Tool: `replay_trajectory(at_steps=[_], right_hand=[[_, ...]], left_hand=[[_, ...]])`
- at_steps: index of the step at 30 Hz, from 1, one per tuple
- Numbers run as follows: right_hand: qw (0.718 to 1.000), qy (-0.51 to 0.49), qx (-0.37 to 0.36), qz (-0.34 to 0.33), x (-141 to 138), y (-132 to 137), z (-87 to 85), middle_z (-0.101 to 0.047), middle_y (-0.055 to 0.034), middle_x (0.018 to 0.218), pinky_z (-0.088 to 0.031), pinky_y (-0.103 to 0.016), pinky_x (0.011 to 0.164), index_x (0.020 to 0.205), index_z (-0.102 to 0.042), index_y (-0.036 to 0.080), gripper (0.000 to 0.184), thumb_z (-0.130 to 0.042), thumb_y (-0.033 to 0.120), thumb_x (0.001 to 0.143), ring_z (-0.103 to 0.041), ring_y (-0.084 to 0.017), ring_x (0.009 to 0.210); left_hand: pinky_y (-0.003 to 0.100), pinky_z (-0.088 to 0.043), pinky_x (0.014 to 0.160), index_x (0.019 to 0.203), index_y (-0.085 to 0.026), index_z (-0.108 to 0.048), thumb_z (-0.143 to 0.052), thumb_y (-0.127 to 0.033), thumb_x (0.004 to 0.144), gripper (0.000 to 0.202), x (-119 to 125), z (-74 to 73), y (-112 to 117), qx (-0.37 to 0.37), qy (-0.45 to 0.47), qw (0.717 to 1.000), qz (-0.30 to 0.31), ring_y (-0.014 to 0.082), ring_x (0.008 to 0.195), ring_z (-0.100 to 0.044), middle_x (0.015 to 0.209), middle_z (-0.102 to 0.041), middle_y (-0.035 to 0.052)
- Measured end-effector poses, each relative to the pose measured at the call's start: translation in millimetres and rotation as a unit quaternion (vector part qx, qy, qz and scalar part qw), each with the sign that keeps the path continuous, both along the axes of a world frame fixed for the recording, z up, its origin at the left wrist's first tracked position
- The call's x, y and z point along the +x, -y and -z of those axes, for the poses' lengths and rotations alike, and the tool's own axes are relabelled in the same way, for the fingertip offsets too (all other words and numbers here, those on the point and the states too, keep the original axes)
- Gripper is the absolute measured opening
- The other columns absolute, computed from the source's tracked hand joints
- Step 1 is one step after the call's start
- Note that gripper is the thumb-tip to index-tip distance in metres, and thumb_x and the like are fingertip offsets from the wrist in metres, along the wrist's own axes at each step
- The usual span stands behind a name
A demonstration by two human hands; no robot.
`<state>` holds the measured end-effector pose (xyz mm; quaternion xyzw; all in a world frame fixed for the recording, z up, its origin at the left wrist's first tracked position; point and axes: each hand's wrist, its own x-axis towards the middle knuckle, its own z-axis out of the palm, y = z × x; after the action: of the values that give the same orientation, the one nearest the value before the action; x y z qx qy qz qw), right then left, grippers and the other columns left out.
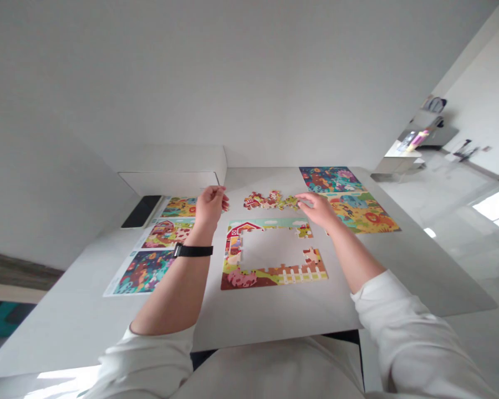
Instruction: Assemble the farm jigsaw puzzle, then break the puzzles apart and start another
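Observation:
A half-built farm jigsaw [273, 271] lies in the middle of the white table [274, 310], its border joined and its centre bare. Beyond it sits a small heap of loose pieces [270, 200]. My right hand [318, 209] reaches to the heap's right end, fingers pinched on a piece there. My left hand [210, 206], with a black wristband, hovers left of the heap, fingers curled; whether it holds a piece I cannot make out.
A sheet of puzzle pictures [158, 244] lies at the left, two finished puzzles [347, 197] at the back right. A white box [174, 166] and a black phone [141, 211] sit at the back left. The table's right edge borders a glossy floor.

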<state>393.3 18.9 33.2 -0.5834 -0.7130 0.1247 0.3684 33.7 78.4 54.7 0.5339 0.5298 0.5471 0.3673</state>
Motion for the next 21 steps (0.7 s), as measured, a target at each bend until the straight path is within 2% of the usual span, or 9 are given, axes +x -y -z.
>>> replay_trajectory(at_steps=[2, 4, 8, 10, 13, 16, 19, 21], right_hand=[[1.000, 0.006, -0.011, -0.012, -3.0, -15.1, -12.4, -0.080, -0.0075, 0.127, -0.056, -0.046, 0.111, 0.122, -0.079, 0.027, 0.028, -0.065, 0.030, 0.098, -0.074, -0.025, 0.119], [1.000, 0.010, -0.014, -0.021, -7.7, -30.3, -22.2, -0.080, -0.0075, 0.127, -0.056, -0.047, 0.111, 0.122, -0.080, 0.027, 0.028, -0.066, 0.030, 0.098, -0.074, -0.025, 0.119], [0.998, 0.030, -0.025, -0.042, -21.7, -56.1, -27.6, -0.079, -0.0067, 0.131, -0.055, -0.046, 0.112, 0.125, -0.080, 0.028, 0.029, -0.067, 0.031, 0.099, -0.073, -0.026, 0.122], [0.995, 0.059, -0.040, -0.072, -30.6, -65.5, -22.0, -0.079, -0.0063, 0.132, -0.055, -0.046, 0.113, 0.125, -0.080, 0.029, 0.029, -0.067, 0.031, 0.099, -0.073, -0.026, 0.123], [0.984, 0.113, -0.051, -0.126, -46.1, -74.9, -4.3, -0.076, -0.0085, 0.137, -0.051, -0.046, 0.118, 0.129, -0.079, 0.028, 0.032, -0.068, 0.028, 0.099, -0.070, -0.027, 0.130], [0.973, 0.161, -0.056, -0.155, -61.4, -77.5, 18.0, -0.065, -0.0116, 0.154, -0.044, -0.050, 0.126, 0.139, -0.075, 0.027, 0.042, -0.073, 0.032, 0.097, -0.057, -0.032, 0.147], [0.961, 0.200, -0.072, -0.179, -70.2, -75.3, 34.4, -0.059, -0.0091, 0.161, -0.037, -0.054, 0.130, 0.142, -0.074, 0.031, 0.049, -0.080, 0.037, 0.093, -0.048, -0.035, 0.155], [0.957, 0.214, -0.082, -0.178, -70.7, -73.9, 38.4, -0.061, -0.0081, 0.159, -0.038, -0.056, 0.130, 0.139, -0.075, 0.033, 0.047, -0.080, 0.038, 0.093, -0.051, -0.035, 0.153]], left_hand=[[0.023, -0.050, 0.058, 0.108, -0.018, -0.068, -0.066, -0.035, 0.088, 0.026, 8.8, -2.7, -17.2, 0.000, -0.049, 0.999, 0.017, 0.0135, 0.064, -0.065, 0.083, -0.073, 0.0029], [0.026, -0.054, 0.067, 0.111, -0.018, -0.070, -0.068, -0.030, 0.086, 0.028, 16.8, -2.9, -32.0, 0.005, -0.136, 0.990, 0.041, 0.0173, 0.077, -0.071, 0.093, -0.078, 0.0062], [0.035, -0.058, 0.092, 0.124, -0.021, -0.071, -0.072, -0.029, 0.088, 0.037, 25.0, 8.5, -50.3, 0.037, -0.302, 0.948, 0.097, 0.0231, 0.101, -0.074, 0.112, -0.081, 0.0080], [0.038, -0.056, 0.102, 0.132, -0.022, -0.068, -0.074, -0.028, 0.087, 0.046, 25.4, 21.2, -53.8, 0.063, -0.360, 0.921, 0.131, 0.0252, 0.113, -0.073, 0.123, -0.079, 0.0089], [0.042, -0.051, 0.114, 0.142, -0.020, -0.063, -0.079, -0.032, 0.086, 0.059, 25.4, 43.5, -55.1, 0.084, -0.426, 0.884, 0.174, 0.0295, 0.131, -0.067, 0.141, -0.072, 0.0123], [0.044, -0.047, 0.119, 0.145, -0.020, -0.061, -0.080, -0.036, 0.086, 0.064, 27.0, 59.4, -55.4, 0.080, -0.469, 0.857, 0.199, 0.0315, 0.138, -0.063, 0.148, -0.068, 0.0137], [0.044, -0.046, 0.119, 0.144, -0.020, -0.061, -0.076, -0.039, 0.090, 0.059, 26.8, 62.8, -55.8, 0.077, -0.495, 0.841, 0.205, 0.0314, 0.136, -0.063, 0.145, -0.069, 0.0137], [0.044, -0.046, 0.119, 0.145, -0.019, -0.061, -0.072, -0.040, 0.093, 0.057, 23.7, 59.8, -55.1, 0.073, -0.513, 0.833, 0.195, 0.0313, 0.137, -0.062, 0.144, -0.068, 0.0140]])
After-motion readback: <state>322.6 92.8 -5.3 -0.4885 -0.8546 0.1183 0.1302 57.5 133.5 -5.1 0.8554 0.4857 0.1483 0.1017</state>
